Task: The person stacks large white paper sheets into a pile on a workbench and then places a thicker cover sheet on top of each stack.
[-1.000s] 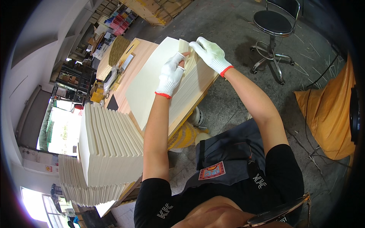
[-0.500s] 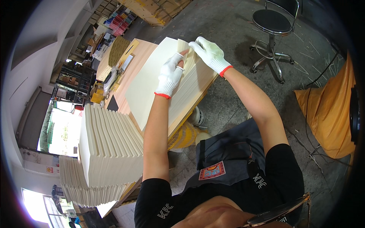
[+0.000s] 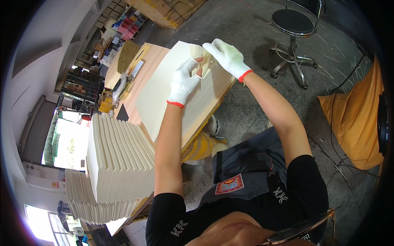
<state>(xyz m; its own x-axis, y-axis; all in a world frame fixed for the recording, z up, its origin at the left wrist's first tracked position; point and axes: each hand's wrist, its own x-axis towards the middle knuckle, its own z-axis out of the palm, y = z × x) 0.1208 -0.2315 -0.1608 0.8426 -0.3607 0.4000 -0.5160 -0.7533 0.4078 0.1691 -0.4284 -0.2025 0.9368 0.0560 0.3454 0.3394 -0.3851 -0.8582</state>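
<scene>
A thick stack of large cream paper sheets (image 3: 160, 96) lies on the wooden table in front of me. My left hand (image 3: 183, 84), in a white glove with bare thumb and index tips, rests on the top sheet, thumb and index spread. At the far right edge of the stack, my right hand (image 3: 227, 56), also gloved in white, has its fingers bent over a few raised paper edges (image 3: 206, 59). Its fingertips are partly hidden by the glove and paper.
Folded cream paper stacks (image 3: 119, 160) stand at the left beside the wooden table (image 3: 154, 53). A black swivel stool (image 3: 292, 22) is at the far right. An orange sheet (image 3: 349, 127) hangs at the right, with cables (image 3: 334, 143) near it on the floor.
My left thumb has moved away from the index finger, widening the gap. The raised paper edges have shifted under my right hand, which has moved only slightly.
</scene>
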